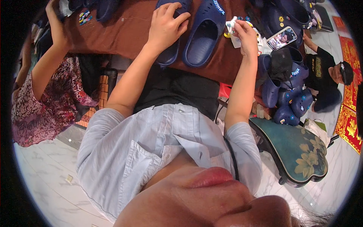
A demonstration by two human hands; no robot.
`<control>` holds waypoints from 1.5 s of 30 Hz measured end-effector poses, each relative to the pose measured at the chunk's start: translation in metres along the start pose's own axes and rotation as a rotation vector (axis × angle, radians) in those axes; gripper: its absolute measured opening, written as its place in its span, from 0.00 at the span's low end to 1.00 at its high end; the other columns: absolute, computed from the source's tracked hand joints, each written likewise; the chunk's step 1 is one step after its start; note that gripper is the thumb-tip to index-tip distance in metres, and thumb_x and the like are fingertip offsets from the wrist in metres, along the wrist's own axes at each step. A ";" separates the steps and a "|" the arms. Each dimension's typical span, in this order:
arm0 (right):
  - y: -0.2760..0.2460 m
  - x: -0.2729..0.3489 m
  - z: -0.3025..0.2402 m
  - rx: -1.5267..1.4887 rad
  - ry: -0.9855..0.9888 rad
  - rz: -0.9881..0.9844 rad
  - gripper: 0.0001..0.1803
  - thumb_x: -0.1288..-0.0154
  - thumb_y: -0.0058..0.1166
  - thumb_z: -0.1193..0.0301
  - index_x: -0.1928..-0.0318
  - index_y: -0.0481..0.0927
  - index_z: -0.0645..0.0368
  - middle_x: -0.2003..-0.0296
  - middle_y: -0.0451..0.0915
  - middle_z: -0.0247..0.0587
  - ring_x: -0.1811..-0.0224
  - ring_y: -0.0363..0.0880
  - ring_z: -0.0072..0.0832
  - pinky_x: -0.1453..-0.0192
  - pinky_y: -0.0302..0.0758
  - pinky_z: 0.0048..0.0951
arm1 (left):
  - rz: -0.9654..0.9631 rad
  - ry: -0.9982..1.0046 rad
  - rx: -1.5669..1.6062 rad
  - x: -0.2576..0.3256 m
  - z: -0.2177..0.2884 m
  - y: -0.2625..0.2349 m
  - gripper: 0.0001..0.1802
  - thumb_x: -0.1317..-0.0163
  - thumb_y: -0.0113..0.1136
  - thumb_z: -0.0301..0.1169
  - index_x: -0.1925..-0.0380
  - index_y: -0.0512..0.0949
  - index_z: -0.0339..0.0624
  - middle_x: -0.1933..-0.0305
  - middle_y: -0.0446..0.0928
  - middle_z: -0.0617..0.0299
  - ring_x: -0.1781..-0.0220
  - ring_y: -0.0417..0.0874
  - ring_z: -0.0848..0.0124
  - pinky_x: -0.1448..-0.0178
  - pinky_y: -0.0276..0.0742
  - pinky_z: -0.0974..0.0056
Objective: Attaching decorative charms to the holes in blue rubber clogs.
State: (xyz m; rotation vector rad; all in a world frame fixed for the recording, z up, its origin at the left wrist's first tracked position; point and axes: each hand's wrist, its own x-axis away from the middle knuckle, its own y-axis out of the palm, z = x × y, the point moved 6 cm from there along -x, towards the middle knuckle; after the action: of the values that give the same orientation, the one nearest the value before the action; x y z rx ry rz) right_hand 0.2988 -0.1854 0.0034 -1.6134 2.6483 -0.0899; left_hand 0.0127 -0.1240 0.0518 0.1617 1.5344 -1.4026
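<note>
Two dark blue clogs lie side by side on the brown cloth-covered table in front of me. My left hand (169, 25) rests over the upper of the left clog (169, 56), fingers bent a little and apart. The right clog (204, 39) sits between my hands, untouched, with a blue-and-white charm (218, 6) at its toe end. To the right of it, my right hand (246, 37) is raised, pinching a small white shoe charm (231, 25) between thumb and fingertips. Its exact shape is too small to tell. White sheets (261, 42) with small colourful pieces lie beneath and beside that hand.
A phone (281, 38) showing a video stands at right, near more blue clogs (270, 81). Small charms (85, 17) lie at the far left, by a co-worker's arm (49, 62). Another person (323, 70) sits at right. A green flowered chair (295, 151) stands behind right.
</note>
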 end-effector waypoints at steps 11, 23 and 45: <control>0.024 -0.006 0.020 0.014 0.080 0.008 0.14 0.35 0.62 0.76 0.50 0.79 0.61 0.71 0.80 0.31 0.73 0.73 0.16 0.70 0.69 0.20 | 0.013 0.015 0.011 0.000 0.002 0.000 0.15 0.47 0.69 0.33 0.57 0.84 0.57 0.45 0.75 0.62 0.42 0.75 0.58 0.42 0.72 0.52; 0.039 0.015 0.003 0.324 -0.317 0.217 0.04 0.39 0.62 0.76 0.63 0.84 0.60 0.70 0.79 0.33 0.69 0.75 0.22 0.65 0.73 0.25 | 0.001 -0.017 0.043 0.005 -0.003 0.005 0.16 0.47 0.69 0.32 0.56 0.84 0.56 0.45 0.76 0.60 0.41 0.75 0.57 0.41 0.71 0.52; 0.060 0.051 -0.010 0.752 -0.557 0.179 0.23 0.45 0.54 0.86 0.48 0.84 0.58 0.51 0.74 0.47 0.45 0.67 0.45 0.37 0.66 0.41 | -0.055 0.052 0.026 -0.003 0.009 -0.003 0.17 0.45 0.70 0.46 0.57 0.84 0.55 0.43 0.73 0.57 0.39 0.72 0.55 0.40 0.69 0.51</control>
State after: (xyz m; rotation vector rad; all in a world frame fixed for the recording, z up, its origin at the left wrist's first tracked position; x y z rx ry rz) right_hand 0.2210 -0.2031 0.0085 -0.9680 1.9585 -0.4814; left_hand 0.0174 -0.1309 0.0573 0.1739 1.5745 -1.4725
